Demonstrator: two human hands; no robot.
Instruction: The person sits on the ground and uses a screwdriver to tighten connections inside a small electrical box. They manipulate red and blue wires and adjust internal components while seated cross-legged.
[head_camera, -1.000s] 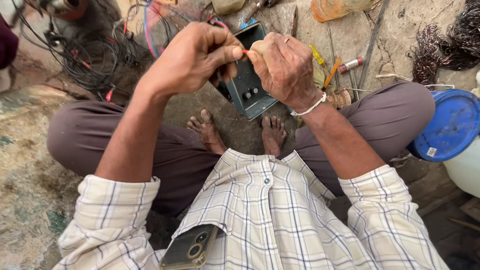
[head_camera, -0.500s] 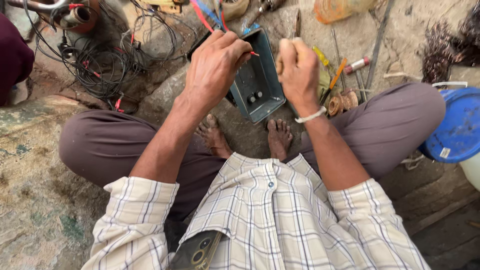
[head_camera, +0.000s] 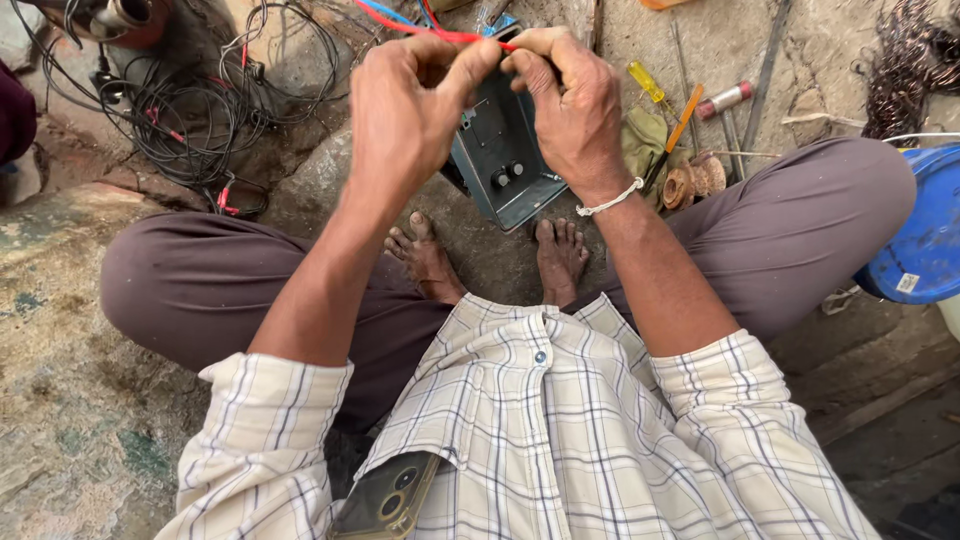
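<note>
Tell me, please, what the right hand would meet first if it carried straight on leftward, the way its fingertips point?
Probably the left hand. The right hand pinches the red wire with fingertips facing the left thumb, almost touching. Depth is unclear, but nothing shows between them except the wire.

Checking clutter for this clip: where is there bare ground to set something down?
Bare ground lies left of the left thigh, below the tangled black cables. Crowded: right of the grey metal box, where screwdrivers lie, and by the blue lid.
</note>
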